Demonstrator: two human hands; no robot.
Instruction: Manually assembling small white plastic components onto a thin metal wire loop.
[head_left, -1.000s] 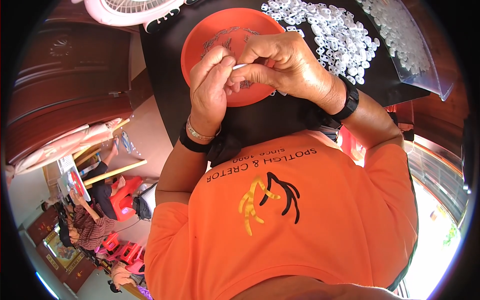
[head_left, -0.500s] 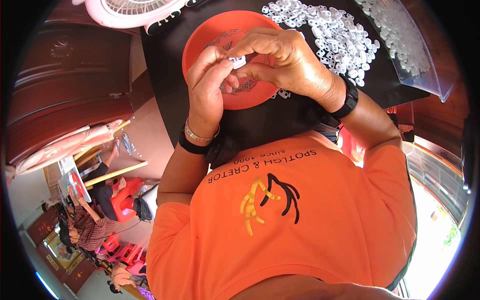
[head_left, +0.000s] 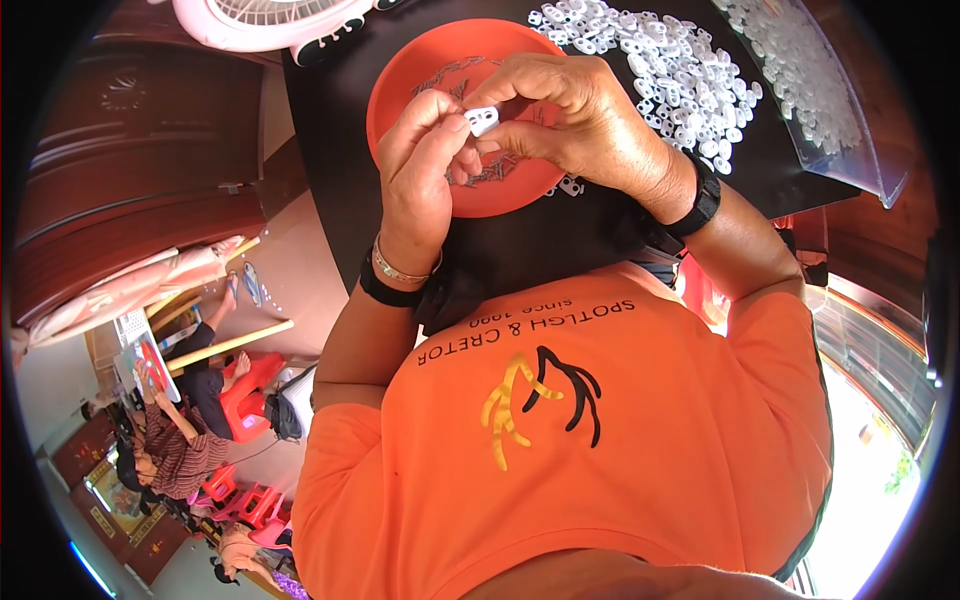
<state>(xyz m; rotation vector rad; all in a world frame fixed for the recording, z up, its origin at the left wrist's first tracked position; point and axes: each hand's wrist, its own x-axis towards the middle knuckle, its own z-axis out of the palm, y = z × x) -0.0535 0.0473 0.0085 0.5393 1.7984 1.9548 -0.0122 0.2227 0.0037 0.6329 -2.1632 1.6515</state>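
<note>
Over a round orange-red bowl (head_left: pixel 430 52), a small white plastic piece (head_left: pixel 482 122) with dark holes is pinched between my two hands. My left hand (head_left: pixel 415 165) grips its left side with thumb and forefinger, the other fingers curled below. Against its right side press the thumb and forefinger of my right hand (head_left: pixel 595 125). Thin grey metal pins, perhaps nails or screws (head_left: pixel 497 168), lie in the bowl, partly hidden by my hands. Some similar white pieces (head_left: pixel 571 186) rest beside the bowl, under my right wrist.
A large heap of white plastic pieces (head_left: pixel 690 85) covers the far right of the black table (head_left: pixel 335 150). Beyond it stands a clear container (head_left: pixel 815 90) full of more pieces. A pink-rimmed fan (head_left: pixel 270 35) is at the far left. Another person (head_left: pixel 180 445) sits off to the left.
The white piece has turned between my fingers, so its face with holes shows more clearly. Both hands stay over the bowl, almost in the same place.
</note>
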